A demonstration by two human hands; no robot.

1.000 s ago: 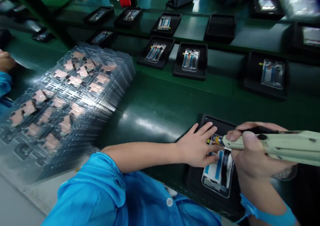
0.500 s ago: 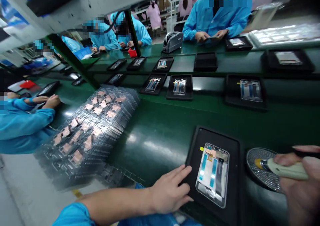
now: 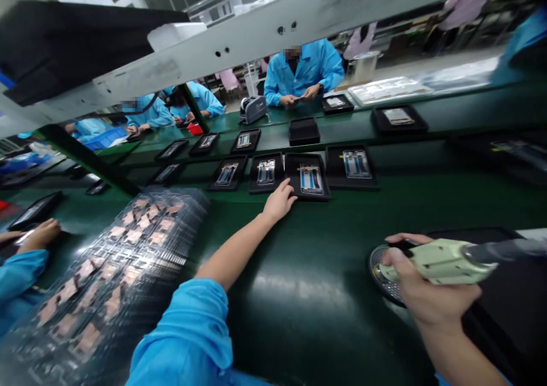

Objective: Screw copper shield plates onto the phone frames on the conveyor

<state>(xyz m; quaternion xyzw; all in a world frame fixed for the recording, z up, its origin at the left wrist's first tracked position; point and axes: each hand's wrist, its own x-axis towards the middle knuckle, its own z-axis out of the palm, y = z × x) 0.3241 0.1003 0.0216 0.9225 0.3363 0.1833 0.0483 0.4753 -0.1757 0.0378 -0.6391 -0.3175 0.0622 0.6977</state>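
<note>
My left hand (image 3: 280, 201) is open, its fingertips against the near corner of a black tray (image 3: 294, 175) on the dark green belt. That tray holds a phone frame (image 3: 310, 179) with blue strips. My right hand (image 3: 427, 278) is shut on a pale green electric screwdriver (image 3: 444, 262), whose tip points down at a round metal mesh dish (image 3: 382, 272). The screwdriver tip is mostly hidden by my fingers. Neither hand touches the phone frame.
A tall stack of clear plastic trays (image 3: 119, 266) with copper-coloured pieces lies left of my left arm. Several black trays line the belt. A co-worker's hand (image 3: 43, 235) is at far left, another person (image 3: 301, 73) sits opposite, and a white beam (image 3: 213, 50) crosses overhead.
The screwdriver has left the phone frame and gone to the mesh dish. My left hand has slid the tray away across the belt to the row of trays. The view has tilted up.
</note>
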